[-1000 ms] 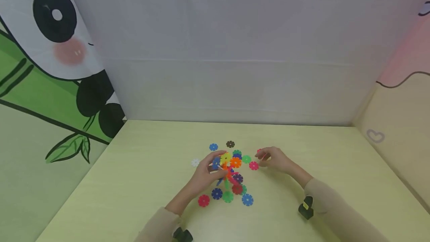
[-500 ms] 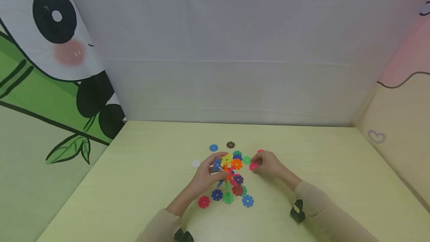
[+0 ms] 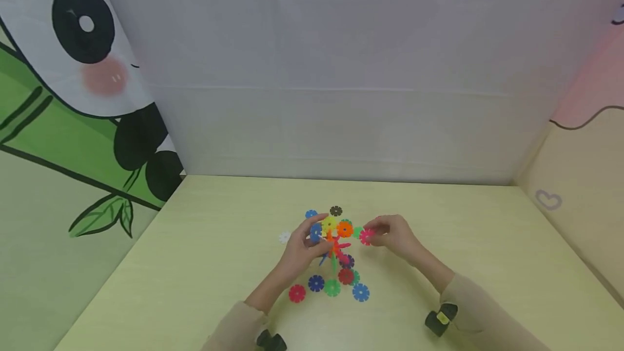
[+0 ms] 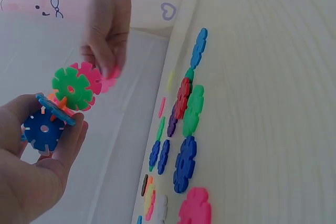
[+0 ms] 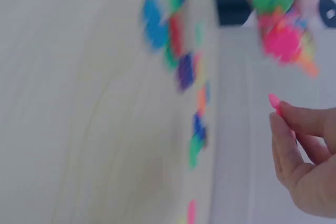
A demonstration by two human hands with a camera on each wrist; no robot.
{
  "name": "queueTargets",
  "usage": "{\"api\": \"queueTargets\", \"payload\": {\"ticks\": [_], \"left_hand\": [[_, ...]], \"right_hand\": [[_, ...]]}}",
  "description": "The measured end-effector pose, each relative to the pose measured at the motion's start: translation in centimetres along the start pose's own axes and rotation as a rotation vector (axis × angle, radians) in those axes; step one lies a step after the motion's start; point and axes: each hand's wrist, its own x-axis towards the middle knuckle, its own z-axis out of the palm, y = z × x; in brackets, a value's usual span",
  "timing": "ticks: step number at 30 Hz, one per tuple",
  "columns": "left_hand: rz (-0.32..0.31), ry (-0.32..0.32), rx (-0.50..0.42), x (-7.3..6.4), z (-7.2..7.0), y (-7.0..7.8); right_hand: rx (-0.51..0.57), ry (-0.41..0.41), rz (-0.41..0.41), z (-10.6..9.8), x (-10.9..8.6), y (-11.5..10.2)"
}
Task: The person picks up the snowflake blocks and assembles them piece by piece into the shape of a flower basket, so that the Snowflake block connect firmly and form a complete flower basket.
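Note:
A bunch of interlocked, notched plastic snowflake discs (image 3: 329, 225) is held up over the table by my left hand (image 3: 298, 252). Seen from the left wrist, a blue disc (image 4: 44, 129) lies against the fingers, and a green disc (image 4: 73, 92) and pink ones stick out toward the other hand. My right hand (image 3: 396, 236) pinches a single pink disc (image 3: 366, 236) between thumb and fingertips, just right of the bunch. The right wrist view catches this pink disc (image 5: 274, 101) edge-on, apart from the blurred bunch (image 5: 283, 38).
Loose discs lie scattered on the pale table (image 3: 185, 275) under and around the hands, among them a blue disc (image 3: 361, 292), a red disc (image 3: 297, 293) and a dark brown disc (image 3: 336, 210). A white wall (image 3: 312, 80) stands behind the table, with printed side panels.
My right hand has reached left, taken the pink disc off the table and lifted it beside the bunch. My left hand keeps its hold and has raised the bunch slightly.

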Motion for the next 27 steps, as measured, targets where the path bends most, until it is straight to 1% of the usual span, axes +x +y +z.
{"api": "queueTargets", "payload": {"ticks": [2,4,7,10,14,16,19,21,23,27], "left_hand": [[0.003,0.027,-0.022,0.1,0.1,-0.1],[0.005,0.051,-0.043,0.2,0.3,-0.1],[0.011,0.072,-0.067,0.3,0.5,0.0],[0.014,0.078,-0.085,0.5,0.8,-0.2],[0.017,0.072,-0.080,0.8,0.9,-1.1],[0.025,0.056,-0.050,0.9,1.0,-1.5],[0.048,0.024,0.042,0.8,1.3,-1.8],[0.067,0.010,0.094,0.7,1.5,-1.8],[0.092,0.023,0.137,0.5,1.8,-1.7],[0.149,0.069,0.165,0.3,2.0,-1.8]], "right_hand": [[0.100,0.017,-0.001,0.1,-1.0,-1.5],[0.165,0.039,-0.001,0.4,-1.7,-2.7],[0.197,0.073,0.007,0.8,-2.4,-3.7],[0.209,0.103,0.033,1.3,-2.6,-3.9],[0.215,0.139,0.046,1.8,-2.5,-3.8],[0.218,0.163,0.053,1.9,-2.4,-3.7],[0.236,0.200,0.058,2.1,-2.3,-3.6],[0.240,0.221,0.041,2.3,-2.4,-3.5],[0.238,0.235,0.014,2.5,-2.4,-3.5],[0.222,0.258,-0.045,2.8,-2.7,-3.5]]}}
